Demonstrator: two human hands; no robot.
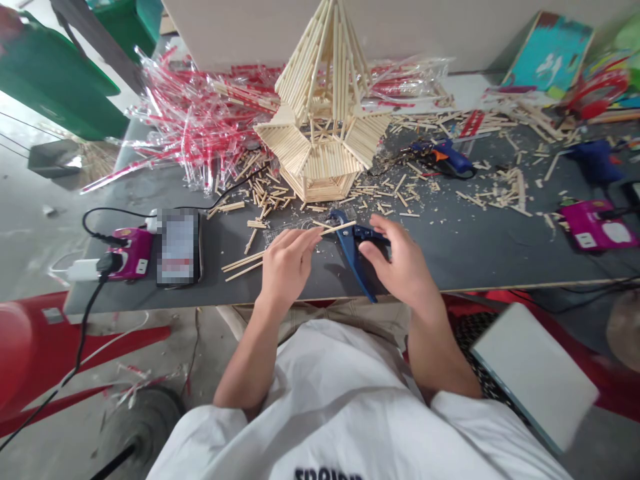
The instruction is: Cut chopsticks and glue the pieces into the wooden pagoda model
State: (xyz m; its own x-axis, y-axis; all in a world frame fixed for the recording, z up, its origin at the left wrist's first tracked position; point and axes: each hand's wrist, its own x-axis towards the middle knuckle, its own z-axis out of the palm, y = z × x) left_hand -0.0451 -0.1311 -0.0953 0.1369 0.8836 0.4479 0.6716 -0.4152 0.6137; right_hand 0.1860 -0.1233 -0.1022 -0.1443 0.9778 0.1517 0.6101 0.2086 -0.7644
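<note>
A thin wooden stick (339, 228) points right from the fingertips of my left hand (287, 263), which is closed on it. The stick's tip passes over the head of a blue hand cutter (356, 267) lying on the table with its handles spread. My right hand (403, 263) is at the cutter's right handle, thumb and forefinger apart around it; its other fingers are hidden, and I see no firm grip. Several longer sticks (243, 263) lie left of my left hand. Beyond both hands stands a lantern-like model made of sticks (330, 157), with a pointed roof.
Short stick offcuts (267, 193) litter the grey table (450, 250). Red-and-clear wrappers (200, 127) pile up at back left. A blue glue gun (450, 159) lies right of the model. A phone (179, 247) and magenta power adapter (133, 252) sit left; another magenta adapter (595, 227) is right.
</note>
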